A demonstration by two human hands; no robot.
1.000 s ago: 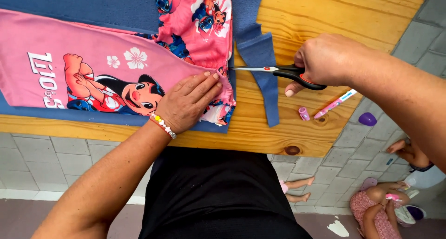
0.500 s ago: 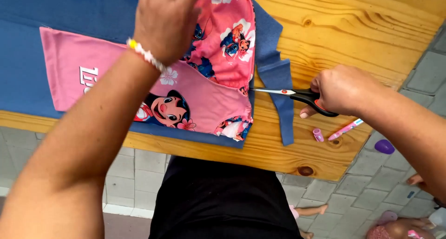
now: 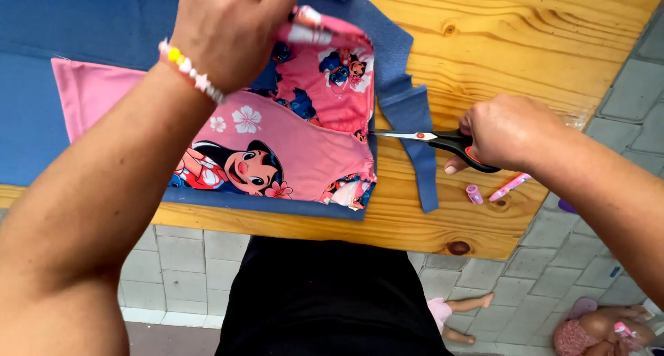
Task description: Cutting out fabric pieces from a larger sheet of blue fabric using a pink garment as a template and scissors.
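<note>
My left hand (image 3: 232, 27), with a bead bracelet on the wrist, grips the upper part of a pink cartoon-print garment (image 3: 290, 145) and lifts its top edge. The garment lies on blue fabric (image 3: 41, 114) spread over a wooden table (image 3: 498, 44). My right hand (image 3: 508, 131) holds black-handled scissors (image 3: 422, 138); the blade tips sit at the blue fabric's right edge, beside the garment. A narrow blue strip (image 3: 422, 155) hangs loose to the right of the blades.
A small pink cap (image 3: 474, 193) and a pink marker (image 3: 508, 188) lie on the table under my right hand. Below the table's front edge is a tiled floor (image 3: 173, 273), with dolls (image 3: 460, 311) and toys (image 3: 602, 332) at lower right.
My left hand rose from lying flat on the garment to gripping and lifting its top part. The scissors stay at the blue fabric's right edge.
</note>
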